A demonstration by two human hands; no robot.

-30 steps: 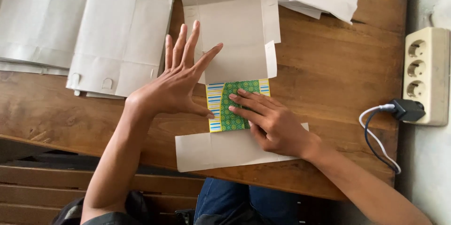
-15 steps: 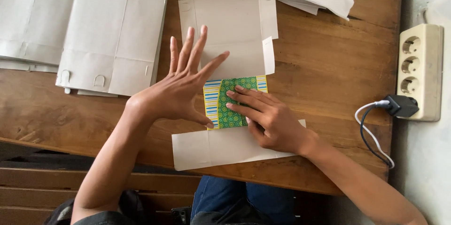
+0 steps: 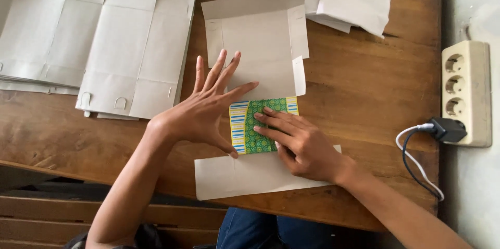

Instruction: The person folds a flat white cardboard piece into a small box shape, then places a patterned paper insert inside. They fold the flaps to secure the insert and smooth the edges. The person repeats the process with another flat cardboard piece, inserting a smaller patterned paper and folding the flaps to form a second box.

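A flat sheet of grey card, a box blank (image 3: 255, 46), is spread out on the wooden table (image 3: 364, 87). Part of it is folded over, so a green patterned panel (image 3: 260, 124) with striped edges is shown. This panel lies right between the two hands.

The left hand (image 3: 203, 111) is held open and turned on its edge, with the fingers spread and pointing away from the body. Its edge is pressed against the left side of the green panel. Nothing is gripped by it. The right hand (image 3: 297, 142) is laid flat on the panel, with the fingers stretched out and pushed down. Nothing is gripped by it either; the card is only pressed.

The card looks thin and light. It is likely stiff enough to keep its shape, but it can be bent along its folds. It could be creased in the wrong place if pushed hard. It is best held by the edges or flaps, near a fold line.

Further to the left of the left hand, a stack of more grey box blanks (image 3: 125, 46) is seen. To the right of the right hand, a power strip (image 3: 465, 90) with a black plug (image 3: 447, 130) is seen.
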